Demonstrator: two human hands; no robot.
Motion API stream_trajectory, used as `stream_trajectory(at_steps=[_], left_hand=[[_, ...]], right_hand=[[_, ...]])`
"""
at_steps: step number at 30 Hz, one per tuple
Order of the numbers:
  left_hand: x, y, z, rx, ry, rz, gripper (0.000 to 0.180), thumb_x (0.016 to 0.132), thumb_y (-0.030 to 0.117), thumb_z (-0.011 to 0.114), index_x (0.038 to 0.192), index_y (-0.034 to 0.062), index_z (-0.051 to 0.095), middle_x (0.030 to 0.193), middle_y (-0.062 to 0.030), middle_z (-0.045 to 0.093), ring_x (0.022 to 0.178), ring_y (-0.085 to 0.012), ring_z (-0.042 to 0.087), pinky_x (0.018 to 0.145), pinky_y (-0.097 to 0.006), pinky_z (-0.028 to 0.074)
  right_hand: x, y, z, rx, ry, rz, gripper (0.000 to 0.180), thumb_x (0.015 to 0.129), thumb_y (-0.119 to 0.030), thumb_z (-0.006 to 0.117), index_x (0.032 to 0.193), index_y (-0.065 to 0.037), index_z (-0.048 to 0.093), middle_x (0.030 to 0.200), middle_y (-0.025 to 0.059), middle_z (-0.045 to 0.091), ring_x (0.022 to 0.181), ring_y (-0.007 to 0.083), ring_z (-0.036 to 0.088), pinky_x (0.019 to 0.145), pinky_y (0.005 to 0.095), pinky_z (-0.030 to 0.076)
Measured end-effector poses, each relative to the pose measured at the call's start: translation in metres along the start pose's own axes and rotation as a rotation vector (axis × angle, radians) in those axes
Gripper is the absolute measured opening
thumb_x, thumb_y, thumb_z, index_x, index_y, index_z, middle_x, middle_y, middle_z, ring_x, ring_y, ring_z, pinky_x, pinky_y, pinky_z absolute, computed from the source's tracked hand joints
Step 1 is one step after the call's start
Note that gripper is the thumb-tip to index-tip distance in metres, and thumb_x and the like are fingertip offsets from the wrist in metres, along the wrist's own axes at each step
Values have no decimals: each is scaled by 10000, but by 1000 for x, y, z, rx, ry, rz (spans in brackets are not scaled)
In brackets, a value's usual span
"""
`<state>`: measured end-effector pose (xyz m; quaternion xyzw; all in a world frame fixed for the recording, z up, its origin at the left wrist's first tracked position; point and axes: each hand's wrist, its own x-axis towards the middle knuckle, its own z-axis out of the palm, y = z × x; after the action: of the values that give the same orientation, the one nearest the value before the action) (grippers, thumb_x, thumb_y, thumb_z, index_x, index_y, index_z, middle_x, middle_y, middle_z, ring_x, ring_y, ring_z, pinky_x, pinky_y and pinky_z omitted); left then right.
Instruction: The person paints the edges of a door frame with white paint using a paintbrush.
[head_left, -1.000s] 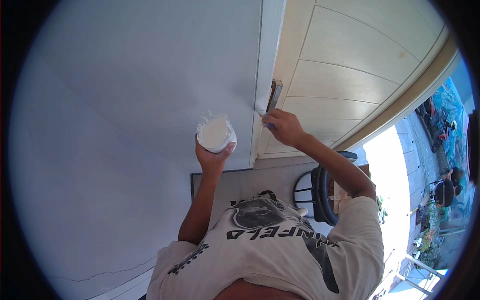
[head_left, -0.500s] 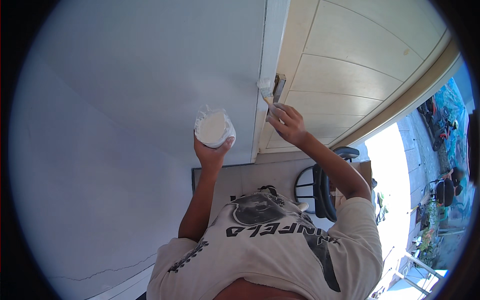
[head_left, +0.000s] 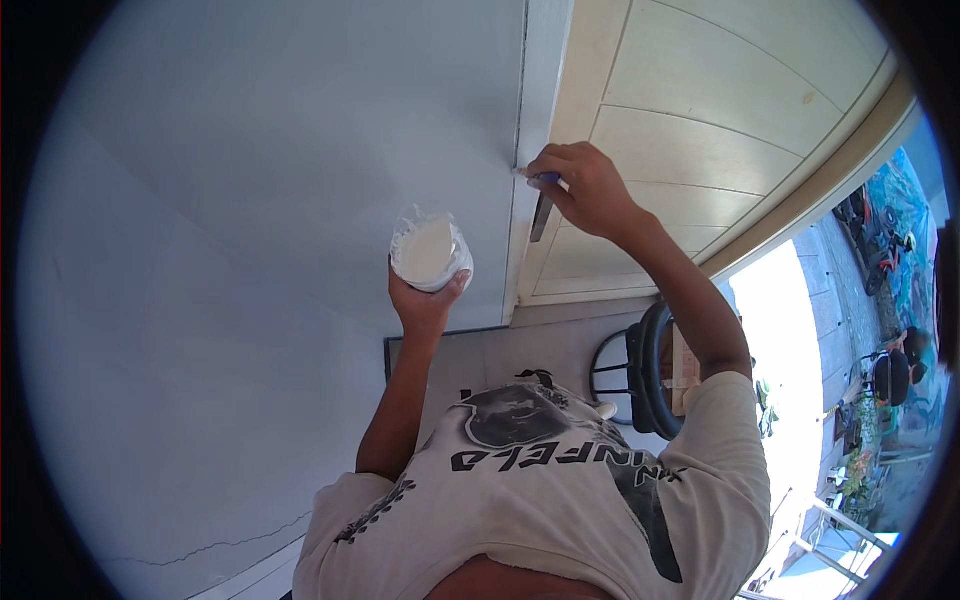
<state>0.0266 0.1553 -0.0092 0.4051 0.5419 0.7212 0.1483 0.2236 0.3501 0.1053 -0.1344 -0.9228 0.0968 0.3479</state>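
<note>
My left hand (head_left: 427,300) grips a white tub of white paint (head_left: 428,250) from below, its rim smeared and its pale contents facing up. Closed round the handle of a paintbrush (head_left: 545,178), my right hand (head_left: 588,190) is up against the white door frame (head_left: 540,90). The brush's bristles are mostly hidden; only a bit of white shows at the frame's edge near the grey wall (head_left: 300,130). Just below the right hand is a metal door handle (head_left: 541,218) on the cream door (head_left: 690,150).
A black chair (head_left: 650,370) stands by my right elbow, with a cardboard box (head_left: 685,370) beside it. Beyond the doorway lie sunlit paving (head_left: 780,310), a parked motorbike (head_left: 880,250) and a blue sheet (head_left: 920,220). A crack (head_left: 210,543) runs across the wall at lower left.
My right hand has moved up along the door frame and turned, so the brush now points left instead of up. The left hand and tub have barely moved.
</note>
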Motion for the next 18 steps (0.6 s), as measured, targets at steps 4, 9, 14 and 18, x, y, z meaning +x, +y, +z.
stream_trajectory(at_steps=[4,9,14,18], left_hand=[[-1,-1,-5,6,17,8,634,696,76,867,1252,-24,579,1187,-112,653,1087,-206,645,981,-360,512],[-1,-3,1,39,44,10,636,693,65,866,1253,-24,578,1189,-111,653,1089,-207,645,982,-361,512],[-2,-9,-4,53,18,-4,683,685,77,888,1274,-15,553,1203,-113,643,1103,-208,637,986,-361,510],[-2,-7,-3,74,6,-7,744,675,107,917,1299,-5,526,1228,-115,628,1132,-211,623,994,-364,507]], right_hand=[[3,-20,-18,-114,132,-127,166,804,-20,729,949,-78,672,969,70,682,879,281,659,811,408,506],[-79,17,66,-229,311,-250,308,719,-25,707,1013,-97,648,1127,121,646,1048,315,636,909,442,499],[-138,43,140,-214,282,-201,390,692,-50,717,1073,-101,648,1255,147,602,1202,350,564,972,518,463],[-159,35,162,-173,220,-157,397,688,-65,728,1073,-110,641,1237,136,595,1212,350,550,1001,518,443]])
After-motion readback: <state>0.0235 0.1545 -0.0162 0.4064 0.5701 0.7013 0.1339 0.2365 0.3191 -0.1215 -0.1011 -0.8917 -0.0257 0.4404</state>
